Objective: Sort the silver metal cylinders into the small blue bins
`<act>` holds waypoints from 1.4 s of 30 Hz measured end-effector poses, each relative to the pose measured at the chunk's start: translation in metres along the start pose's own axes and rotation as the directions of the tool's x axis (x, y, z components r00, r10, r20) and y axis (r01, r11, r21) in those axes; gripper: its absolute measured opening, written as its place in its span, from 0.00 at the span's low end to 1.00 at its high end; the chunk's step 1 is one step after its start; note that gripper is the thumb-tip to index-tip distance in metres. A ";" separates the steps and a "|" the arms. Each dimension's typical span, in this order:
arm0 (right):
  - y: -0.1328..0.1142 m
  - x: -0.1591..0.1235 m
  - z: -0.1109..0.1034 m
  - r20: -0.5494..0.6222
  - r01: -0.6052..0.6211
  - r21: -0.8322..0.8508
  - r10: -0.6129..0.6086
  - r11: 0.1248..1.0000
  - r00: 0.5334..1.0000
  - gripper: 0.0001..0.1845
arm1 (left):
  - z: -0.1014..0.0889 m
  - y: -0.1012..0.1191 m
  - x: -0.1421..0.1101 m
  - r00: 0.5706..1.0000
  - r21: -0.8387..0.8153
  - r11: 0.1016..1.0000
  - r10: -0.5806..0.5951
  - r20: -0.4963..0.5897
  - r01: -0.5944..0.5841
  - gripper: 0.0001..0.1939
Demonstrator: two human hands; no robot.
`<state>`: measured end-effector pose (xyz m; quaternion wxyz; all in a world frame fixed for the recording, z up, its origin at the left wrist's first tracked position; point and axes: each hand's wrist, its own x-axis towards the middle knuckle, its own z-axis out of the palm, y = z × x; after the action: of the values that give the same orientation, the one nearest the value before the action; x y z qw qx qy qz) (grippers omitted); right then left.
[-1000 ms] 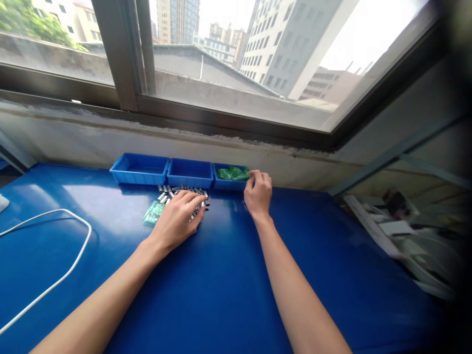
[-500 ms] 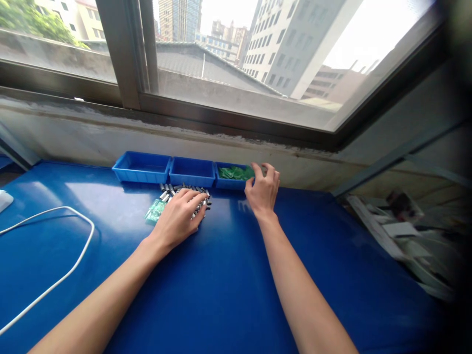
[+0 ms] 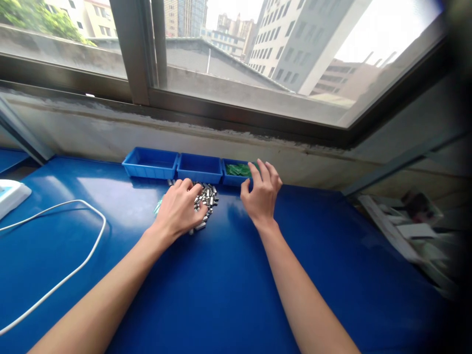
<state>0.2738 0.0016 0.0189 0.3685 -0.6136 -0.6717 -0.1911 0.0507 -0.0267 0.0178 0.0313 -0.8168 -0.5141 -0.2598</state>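
My left hand [image 3: 180, 206] rests over a pile of small metal pieces [image 3: 208, 196], palm down. Its fingers are bent, with the thumb apart from them, and nothing shows held between. A pale green piece [image 3: 158, 205] sticks out from behind this hand, mostly covered. My right hand [image 3: 261, 194] is at the front right corner of the right blue bin [image 3: 231, 180]. Its thumb and fingers are spread, and I see nothing gripped. Green flat pieces [image 3: 238, 170] lie inside that bin, partly hidden by the fingers.
A middle blue bin [image 3: 199, 176] and a left blue bin [image 3: 150, 170] stand in line along the wall under the window. On the left, a white cable [image 3: 88, 255] loops across the blue table [image 3: 206, 295] near a white device [image 3: 13, 194].
The view has shifted slightly. My left hand has slid left over the pile, baring more metal pieces and covering most of the green piece. My right hand has moved slightly left relative to the bin.
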 end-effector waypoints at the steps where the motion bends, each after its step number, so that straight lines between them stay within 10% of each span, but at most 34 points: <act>1: -0.007 -0.002 -0.002 0.002 0.014 0.027 -0.014 1.000 1.000 0.22 | -0.003 0.000 0.000 1.000 0.025 1.000 -0.018 0.021 0.018 0.08; 17: -0.046 -0.025 0.003 0.217 0.037 0.509 -0.169 0.860 0.961 0.12 | -0.016 -0.005 -0.002 0.978 0.054 0.996 -0.083 0.190 0.074 0.24; 26: -0.048 -0.028 0.004 0.255 0.026 0.568 -0.205 0.823 0.945 0.13 | -0.023 -0.029 0.001 0.967 -0.271 0.962 0.091 0.236 -0.025 0.20; 42: -0.044 -0.033 0.012 0.321 -0.066 0.607 -0.168 0.792 0.932 0.12 | -0.035 -0.028 0.000 0.958 -0.021 0.998 -0.047 0.282 0.056 0.25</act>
<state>0.2270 -0.0200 -0.0046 0.4119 -0.4680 -0.7692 0.1401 0.0129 -0.0251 0.0423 -0.0606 -0.8322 -0.5306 -0.1491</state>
